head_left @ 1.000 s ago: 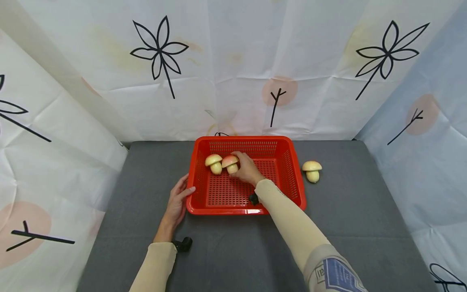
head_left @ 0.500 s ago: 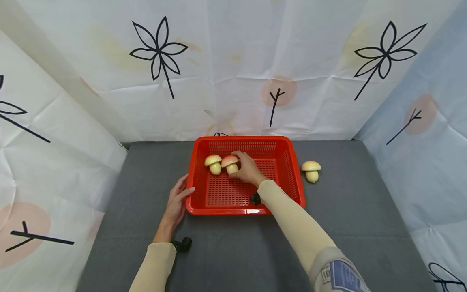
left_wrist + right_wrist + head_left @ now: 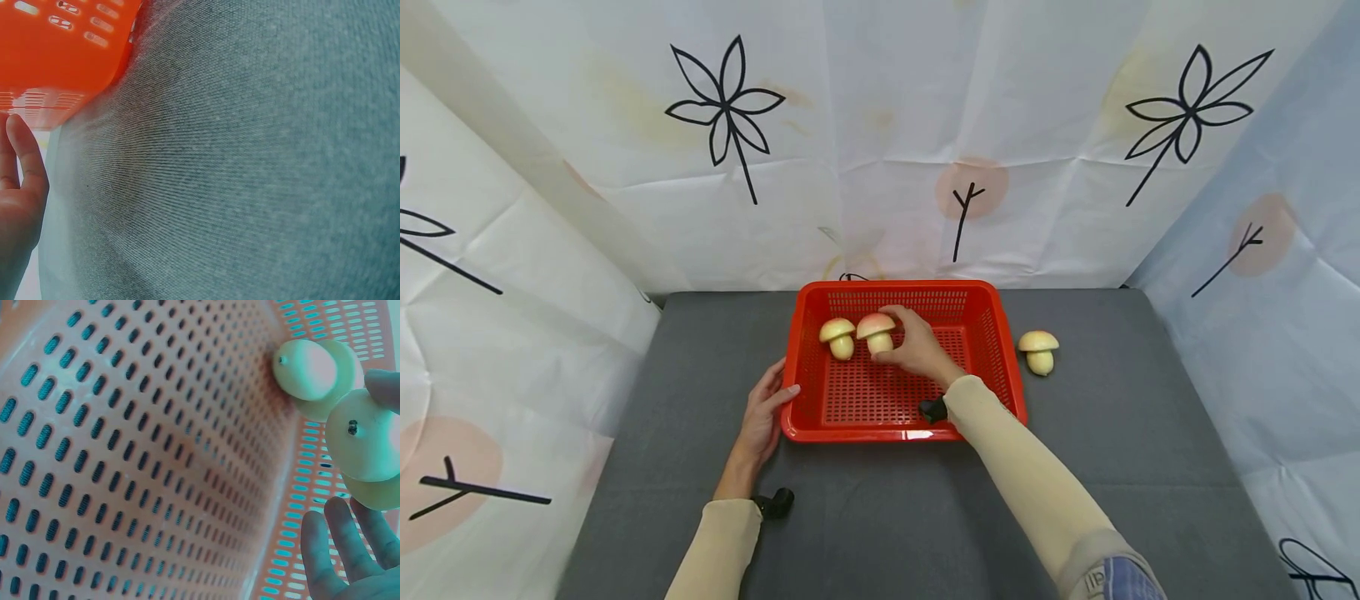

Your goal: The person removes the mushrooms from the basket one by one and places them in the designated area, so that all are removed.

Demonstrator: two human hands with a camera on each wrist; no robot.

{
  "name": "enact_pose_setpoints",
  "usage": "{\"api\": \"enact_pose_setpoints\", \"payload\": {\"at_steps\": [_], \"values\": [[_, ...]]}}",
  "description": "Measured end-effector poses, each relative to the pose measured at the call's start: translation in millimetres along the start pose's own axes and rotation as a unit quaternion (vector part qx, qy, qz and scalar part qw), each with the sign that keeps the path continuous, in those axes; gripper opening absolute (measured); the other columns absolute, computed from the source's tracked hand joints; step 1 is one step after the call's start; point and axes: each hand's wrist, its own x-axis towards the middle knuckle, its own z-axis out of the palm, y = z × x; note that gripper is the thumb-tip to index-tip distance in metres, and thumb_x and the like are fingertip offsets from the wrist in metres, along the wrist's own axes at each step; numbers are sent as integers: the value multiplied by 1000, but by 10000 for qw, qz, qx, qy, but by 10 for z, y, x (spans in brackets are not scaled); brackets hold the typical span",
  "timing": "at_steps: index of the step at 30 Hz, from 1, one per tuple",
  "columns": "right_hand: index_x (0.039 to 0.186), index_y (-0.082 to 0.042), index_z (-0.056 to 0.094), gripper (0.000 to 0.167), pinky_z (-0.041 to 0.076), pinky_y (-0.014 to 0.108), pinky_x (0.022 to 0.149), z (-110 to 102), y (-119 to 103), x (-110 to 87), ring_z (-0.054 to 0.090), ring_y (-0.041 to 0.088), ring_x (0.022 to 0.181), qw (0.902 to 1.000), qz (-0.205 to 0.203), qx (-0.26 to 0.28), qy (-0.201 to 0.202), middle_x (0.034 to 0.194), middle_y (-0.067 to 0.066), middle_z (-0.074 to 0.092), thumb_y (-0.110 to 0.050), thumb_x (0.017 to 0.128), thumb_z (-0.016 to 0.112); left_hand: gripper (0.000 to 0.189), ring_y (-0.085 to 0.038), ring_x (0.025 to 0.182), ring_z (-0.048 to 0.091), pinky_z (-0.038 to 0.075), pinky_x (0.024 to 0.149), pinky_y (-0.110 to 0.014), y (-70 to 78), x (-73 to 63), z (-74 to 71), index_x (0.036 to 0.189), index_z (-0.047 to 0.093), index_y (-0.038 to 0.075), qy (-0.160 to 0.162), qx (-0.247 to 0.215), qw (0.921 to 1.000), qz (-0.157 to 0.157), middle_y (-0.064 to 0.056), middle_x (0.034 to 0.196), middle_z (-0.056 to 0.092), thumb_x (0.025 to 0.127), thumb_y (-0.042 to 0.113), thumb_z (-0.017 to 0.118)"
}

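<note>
A red plastic basket (image 3: 898, 435) stands on the dark grey table. At its left rim my left hand (image 3: 765, 410) holds on, thumb over the edge and fingers along the outer wall; in the left wrist view that hand (image 3: 22, 187) reaches the orange-looking wall (image 3: 56, 56). My right hand (image 3: 917, 346) is inside the basket, gripping a toy mushroom (image 3: 877, 332) with a reddish cap and cream stem between thumb and fingers. Close left of it rests a second, yellow-capped mushroom (image 3: 838, 337). The right wrist view shows the held mushroom (image 3: 365, 437) from its stem end.
A third mushroom (image 3: 1040, 352) stands on the table (image 3: 1120, 400), right of the basket. White patterned cloth (image 3: 887, 133) hangs behind the table and along both sides. Below my right hand, the slotted basket floor (image 3: 865, 400) is visible.
My right hand has raised the reddish-capped mushroom slightly, and its forearm has shifted right. My left hand stays at the basket's rim.
</note>
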Motion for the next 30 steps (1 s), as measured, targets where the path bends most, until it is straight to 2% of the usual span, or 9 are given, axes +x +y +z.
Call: {"api": "enact_pose_setpoints", "payload": {"at_steps": [7,12,16,30], "values": [[145,-10,50,77,45,52,104,-116,-19,-93,50,30,126,9997,-83,206,38,140,9,54,-14,79,88,57,-26,126,53,53,97,-32,2,-1,9,155,36,4,57,-13,10000,-31,-18,150,43,101,3,55],[145,-8,50,76,45,56,103,-198,-23,-145,50,37,127,9987,-63,481,144,138,11,54,-10,79,87,58,-26,126,53,52,99,-33,6,-8,10,155,36,5,74,1,9999,-76,-16,150,44,101,5,55],[146,-8,49,77,48,56,99,-277,-51,-195,53,37,124,9983,-124,539,174,138,12,54,-8,79,87,58,-28,128,51,52,99,-34,9,-11,9,155,36,5,60,6,9999,-80,-18,151,43,101,5,56],[146,-9,50,76,49,57,100,-553,-123,-424,57,37,119,9958,-531,696,259,137,14,54,-9,79,87,57,-34,131,49,50,102,-40,6,-14,11,154,37,5,90,21,9999,-66,-23,150,41,101,3,56]]}}
